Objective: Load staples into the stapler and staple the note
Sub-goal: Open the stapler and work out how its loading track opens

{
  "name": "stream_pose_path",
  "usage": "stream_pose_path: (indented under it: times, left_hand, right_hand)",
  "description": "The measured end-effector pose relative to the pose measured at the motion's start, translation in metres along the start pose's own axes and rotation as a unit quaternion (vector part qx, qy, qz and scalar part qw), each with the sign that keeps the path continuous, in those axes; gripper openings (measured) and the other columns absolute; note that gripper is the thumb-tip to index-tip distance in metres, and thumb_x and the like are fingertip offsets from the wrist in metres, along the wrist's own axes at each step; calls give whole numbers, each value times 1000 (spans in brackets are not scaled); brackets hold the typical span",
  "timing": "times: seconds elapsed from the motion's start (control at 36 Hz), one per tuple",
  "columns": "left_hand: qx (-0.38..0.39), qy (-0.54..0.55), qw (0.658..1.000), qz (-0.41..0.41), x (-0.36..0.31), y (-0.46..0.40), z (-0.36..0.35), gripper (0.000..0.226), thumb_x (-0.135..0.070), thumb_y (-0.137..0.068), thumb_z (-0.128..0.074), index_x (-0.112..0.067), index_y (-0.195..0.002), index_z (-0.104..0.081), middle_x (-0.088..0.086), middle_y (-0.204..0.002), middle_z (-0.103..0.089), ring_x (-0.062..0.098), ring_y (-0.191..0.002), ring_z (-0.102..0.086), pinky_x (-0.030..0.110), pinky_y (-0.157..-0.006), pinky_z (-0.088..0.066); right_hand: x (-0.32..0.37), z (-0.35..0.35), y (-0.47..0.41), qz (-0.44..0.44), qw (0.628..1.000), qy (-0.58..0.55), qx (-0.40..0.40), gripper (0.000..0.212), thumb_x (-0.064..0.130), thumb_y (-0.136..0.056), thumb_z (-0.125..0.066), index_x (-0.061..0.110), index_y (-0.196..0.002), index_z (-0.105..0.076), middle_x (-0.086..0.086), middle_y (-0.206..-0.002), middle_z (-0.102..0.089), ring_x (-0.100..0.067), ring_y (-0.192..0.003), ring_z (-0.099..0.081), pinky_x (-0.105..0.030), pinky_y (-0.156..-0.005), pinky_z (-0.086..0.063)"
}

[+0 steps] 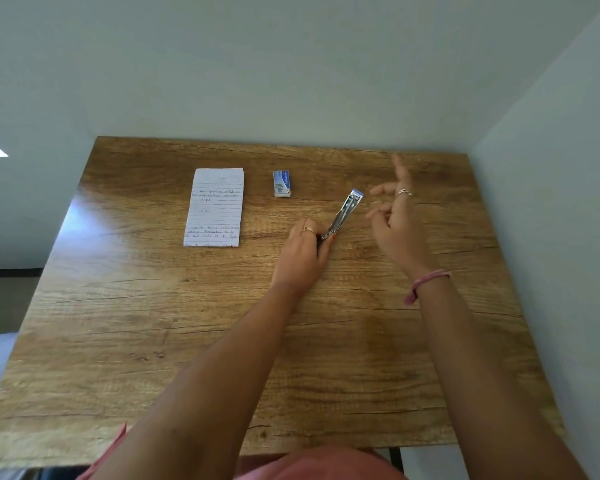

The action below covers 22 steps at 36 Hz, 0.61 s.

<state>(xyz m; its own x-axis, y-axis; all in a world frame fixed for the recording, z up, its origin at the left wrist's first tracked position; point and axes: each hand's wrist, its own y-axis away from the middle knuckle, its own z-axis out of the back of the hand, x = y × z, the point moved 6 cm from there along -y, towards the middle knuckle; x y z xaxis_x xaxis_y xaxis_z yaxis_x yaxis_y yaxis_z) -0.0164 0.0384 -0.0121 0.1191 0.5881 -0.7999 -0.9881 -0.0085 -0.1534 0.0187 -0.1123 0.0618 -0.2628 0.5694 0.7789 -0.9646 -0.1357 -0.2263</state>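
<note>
A small metal stapler [343, 213] with a blue tip lies slanted on the wooden table [187, 341], its top flipped open. My left hand [303, 252] grips its near end. My right hand [397, 220] hovers just right of the stapler's far end, fingers spread and blurred, holding nothing. A blue and white staple box [282, 183] sits beyond the stapler, to the left. The lined handwritten note [215, 207] lies flat at the left of the table, apart from both hands.
Pale walls close in behind the table and on the right. The table's left edge drops to the floor. Bare wood lies between me and the hands.
</note>
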Motion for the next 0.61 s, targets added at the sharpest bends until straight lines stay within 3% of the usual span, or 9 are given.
stream_pose_path:
  times: [0.06,0.11,0.17,0.19,0.28,0.33,0.42,0.53,0.61]
  left_hand:
    - [0,-1,1000,-3,0,0,0,10,-21,-95,-56,-11,-96,-53,3,-102,-56,16,-99,-51,34,-88,-47]
    - [0,-4,1000,-9,-1,-1,0,8,-19,-95,-57,-13,-94,-52,3,-102,-56,17,-99,-51,34,-88,-47]
    - [-1,-5,1000,-8,0,0,0,9,-20,-95,-57,-13,-94,-52,2,-102,-55,16,-99,-51,32,-88,-46]
    - [-3,-5,1000,-6,0,0,0,9,-21,-95,-57,-13,-95,-52,1,-102,-55,15,-99,-50,31,-88,-45]
    - [-9,-4,1000,-9,-1,1,2,9,-20,-95,-57,-12,-95,-53,1,-101,-55,14,-98,-50,29,-87,-44]
    - [-9,-4,1000,-11,-1,1,2,9,-20,-95,-57,-11,-95,-54,2,-101,-56,14,-98,-50,29,-87,-44]
    - [-6,-7,1000,-8,-1,0,2,11,-20,-95,-57,-10,-97,-54,3,-103,-56,15,-100,-51,31,-88,-45]
    - [-5,-5,1000,1,-1,0,2,13,-22,-94,-58,-9,-96,-55,2,-103,-55,15,-99,-51,31,-87,-46]
    - [-2,-4,1000,8,0,0,1,13,-23,-94,-58,-11,-95,-54,1,-104,-55,13,-100,-50,27,-86,-44]
  right_hand:
    - [-2,-13,2,15,985,138,107,76,-6,-91,-43,39,-149,-25,-8,-128,-53,-19,-69,-59,-33,-61,-53]
    - [-7,-18,4,16,969,192,157,71,-5,-92,-41,36,-149,-32,-3,-117,-58,-6,-68,-53,-23,-60,-46]
    - [-2,-13,3,31,981,149,117,61,-3,-93,-42,29,-144,-42,1,-114,-59,-7,-57,-47,-18,-53,-38]
    - [2,-10,3,43,986,134,89,55,-4,-92,-43,24,-140,-45,5,-124,-56,-11,-55,-48,-20,-49,-39]
    - [4,-4,3,30,995,90,36,32,-6,-91,-45,6,-121,-49,31,-147,-28,-23,-57,-55,-33,-53,-49]
    - [-2,-6,2,0,994,104,37,34,-5,-91,-46,3,-124,-49,22,-151,-26,-17,-58,-53,-23,-54,-46]
    - [-7,-16,5,-9,982,159,100,60,-3,-94,-44,17,-150,-34,-2,-131,-45,-8,-60,-48,-14,-54,-42]
    - [-3,-16,10,-16,982,135,129,61,-4,-94,-42,30,-145,-42,-4,-129,-46,-21,-83,-64,-28,-69,-54]
    - [7,-11,11,37,985,117,120,54,-3,-93,-43,33,-132,-56,0,-116,-53,-20,-71,-58,-29,-58,-51]
